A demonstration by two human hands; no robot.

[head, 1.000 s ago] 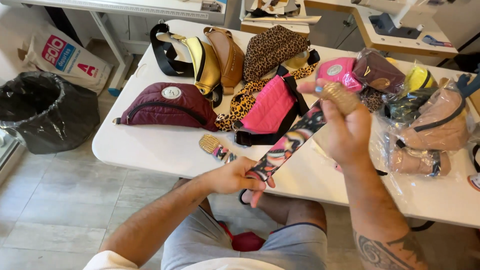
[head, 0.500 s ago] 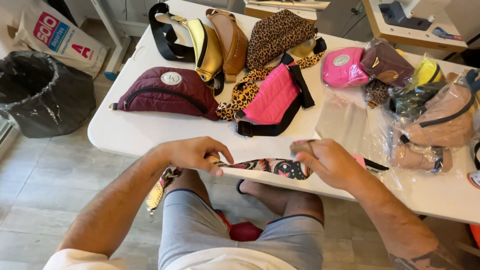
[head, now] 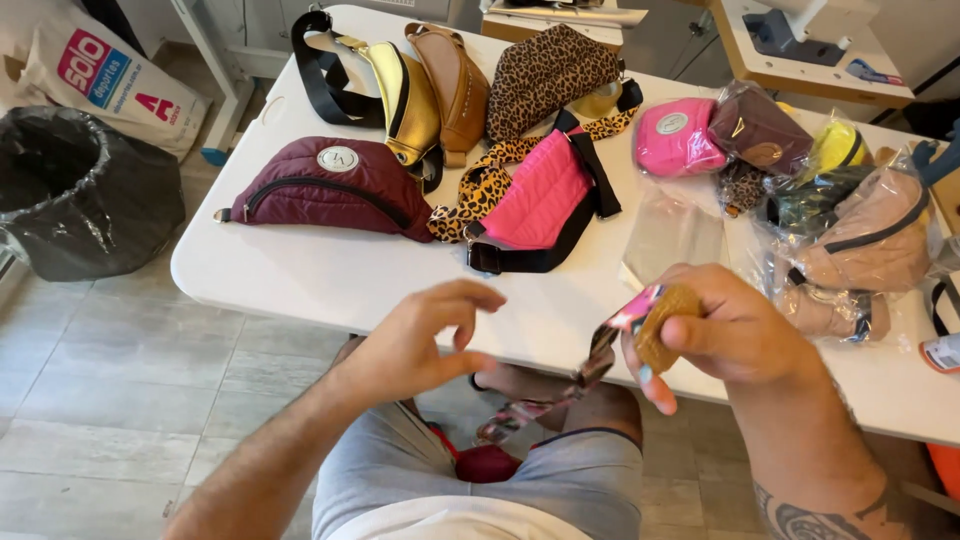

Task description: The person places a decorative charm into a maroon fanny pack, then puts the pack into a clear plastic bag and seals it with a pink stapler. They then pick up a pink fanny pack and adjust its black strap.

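Note:
My right hand (head: 735, 335) grips the end of a patterned strap (head: 590, 372), fingers closed around its tan end piece. The strap hangs down from that hand toward my lap. My left hand (head: 425, 335) hovers to the left of it, fingers spread and holding nothing. Both hands are over the front edge of a white table (head: 330, 285). On the table lie a maroon waist bag (head: 325, 185), a gold one (head: 405, 100), a tan one (head: 455, 85), a leopard-print one (head: 545, 70) and a bright pink one (head: 540, 190).
Several bags wrapped in clear plastic (head: 850, 230) are piled at the table's right, beside a round pink pouch (head: 675, 135). An empty clear sleeve (head: 670, 235) lies near my right hand. A black-lined bin (head: 75, 190) and a white sack (head: 100, 75) stand on the floor at left.
The left hand has let go of the strap and opened. The right hand has lifted its end, so the strap now dangles instead of being stretched between both hands.

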